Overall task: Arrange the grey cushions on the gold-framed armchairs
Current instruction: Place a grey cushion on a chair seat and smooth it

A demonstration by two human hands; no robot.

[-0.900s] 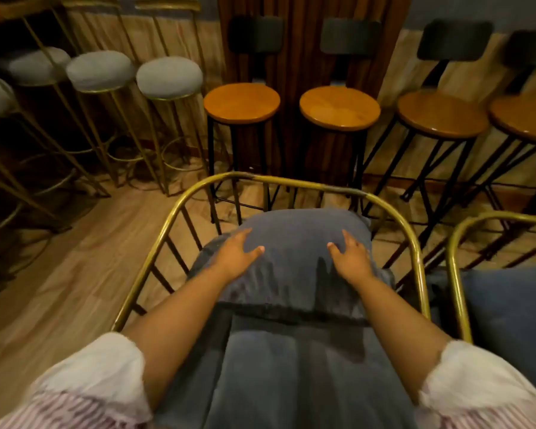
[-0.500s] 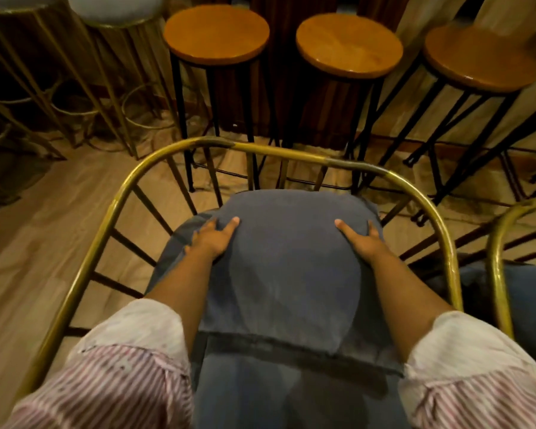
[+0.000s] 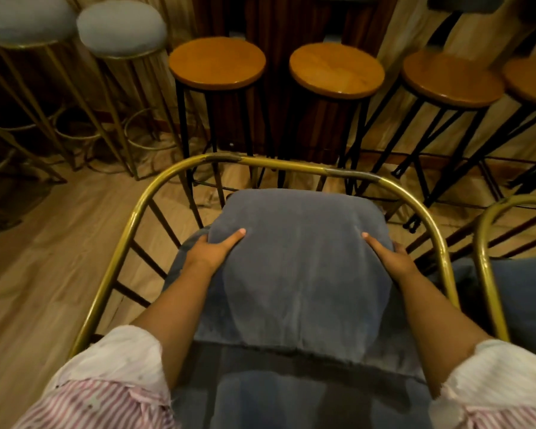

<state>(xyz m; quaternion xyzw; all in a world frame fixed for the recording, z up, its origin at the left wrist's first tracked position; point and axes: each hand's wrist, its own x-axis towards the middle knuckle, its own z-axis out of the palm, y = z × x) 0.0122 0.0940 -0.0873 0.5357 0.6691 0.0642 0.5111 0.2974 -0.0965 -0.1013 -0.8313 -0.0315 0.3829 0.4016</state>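
Against the curved gold frame point(image 3: 415, 205) of the nearer armchair, a grey back cushion point(image 3: 297, 267) leans upright above the seat cushion point(image 3: 291, 397). The left hand point(image 3: 209, 250) and right hand point(image 3: 390, 257) clamp its two sides, thumbs in front, likely so it can be squared and centred against the backrest.

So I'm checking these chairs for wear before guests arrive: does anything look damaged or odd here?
Yes. The gold frame has two dull grey worn patches on its top rail, one left of centre and one to the right. The grey cushion itself looks intact.
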